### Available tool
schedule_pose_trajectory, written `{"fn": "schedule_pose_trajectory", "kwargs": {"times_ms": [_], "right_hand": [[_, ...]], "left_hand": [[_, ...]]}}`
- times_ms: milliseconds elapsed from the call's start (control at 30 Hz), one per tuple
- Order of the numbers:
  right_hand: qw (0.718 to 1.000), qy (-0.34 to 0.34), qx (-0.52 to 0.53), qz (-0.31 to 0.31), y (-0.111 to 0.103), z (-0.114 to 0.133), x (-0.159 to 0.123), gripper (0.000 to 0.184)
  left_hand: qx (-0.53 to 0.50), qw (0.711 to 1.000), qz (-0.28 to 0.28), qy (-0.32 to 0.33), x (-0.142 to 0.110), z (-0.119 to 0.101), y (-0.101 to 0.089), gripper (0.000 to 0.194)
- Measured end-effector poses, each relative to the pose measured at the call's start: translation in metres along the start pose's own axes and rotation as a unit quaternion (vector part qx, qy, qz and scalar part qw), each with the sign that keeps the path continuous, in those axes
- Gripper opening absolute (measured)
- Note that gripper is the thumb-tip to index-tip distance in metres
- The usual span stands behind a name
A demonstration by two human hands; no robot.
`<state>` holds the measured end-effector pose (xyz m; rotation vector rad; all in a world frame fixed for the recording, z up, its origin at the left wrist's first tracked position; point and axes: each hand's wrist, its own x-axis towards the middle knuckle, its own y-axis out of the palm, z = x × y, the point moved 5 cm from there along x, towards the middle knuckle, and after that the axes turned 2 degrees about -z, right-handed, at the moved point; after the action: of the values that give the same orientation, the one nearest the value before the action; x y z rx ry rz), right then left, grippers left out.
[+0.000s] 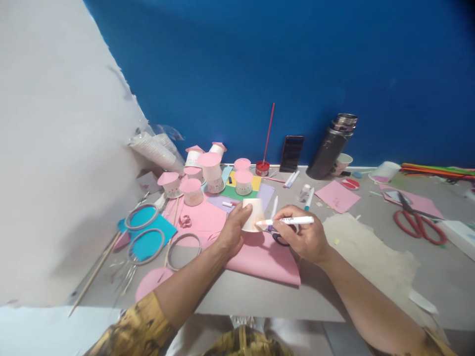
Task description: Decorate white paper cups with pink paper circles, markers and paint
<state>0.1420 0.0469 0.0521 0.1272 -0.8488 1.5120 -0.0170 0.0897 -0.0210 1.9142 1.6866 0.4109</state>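
Observation:
My left hand [236, 228] grips a white paper cup [253, 212] turned upside down, its thumb pressed along the side. Faint orange marks show low on the cup wall. In my right hand [302, 235] is a white marker [293, 221], held like a pen, its tip touching or very near the cup's lower side. Folded pink paper [265, 262] lies beneath both hands. Behind them stand several upturned cups topped with pink paper discs, among them a decorated cup [244, 186] on coloured sheets. Dark-handled scissors [281, 239] are partly hidden by my right hand.
Red-handled scissors [417, 225] lie at the right near crumpled cream paper [367, 247]. A dark flask [330, 148] and a phone [292, 153] lean by the blue wall. At left are grey rings [146, 246], blue paper [168, 227] and a stack of cups [156, 152].

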Motion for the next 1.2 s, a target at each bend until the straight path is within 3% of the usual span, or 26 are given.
{"fn": "schedule_pose_trajectory", "kwargs": {"times_ms": [67, 233, 333, 467, 633, 967, 1067, 1200], "right_hand": [[1.0, -0.002, -0.001, -0.015, -0.001, 0.001, 0.0, 0.01], [0.996, 0.053, 0.067, 0.035, 0.002, -0.009, -0.003, 0.012], [0.986, 0.09, 0.132, -0.049, -0.008, -0.021, -0.003, 0.013], [0.959, 0.111, 0.213, -0.149, -0.019, -0.04, 0.004, 0.016], [0.95, 0.12, 0.193, -0.213, -0.024, -0.063, 0.011, 0.017], [0.95, 0.165, 0.166, -0.209, -0.026, -0.101, 0.015, 0.027], [0.951, 0.176, 0.149, -0.206, -0.027, -0.106, 0.013, 0.029], [0.957, 0.184, 0.121, -0.187, -0.028, -0.104, 0.011, 0.031]], "left_hand": [[0.001, 1.0, 0.0, -0.001, 0.0, 0.001, 0.0, 0.041], [-0.021, 1.0, -0.016, 0.002, 0.003, 0.0, -0.002, 0.035], [-0.064, 0.997, -0.038, -0.023, 0.005, 0.001, -0.004, 0.032], [-0.08, 0.991, -0.046, -0.101, 0.003, 0.003, -0.002, 0.037], [-0.095, 0.989, -0.022, -0.111, 0.0, -0.003, 0.002, 0.04], [-0.076, 0.984, -0.044, -0.155, 0.002, 0.002, 0.0, 0.056], [-0.084, 0.985, -0.02, -0.151, 0.003, 0.006, 0.001, 0.051], [-0.055, 0.992, 0.063, -0.096, 0.0, 0.004, 0.007, 0.054]]}}
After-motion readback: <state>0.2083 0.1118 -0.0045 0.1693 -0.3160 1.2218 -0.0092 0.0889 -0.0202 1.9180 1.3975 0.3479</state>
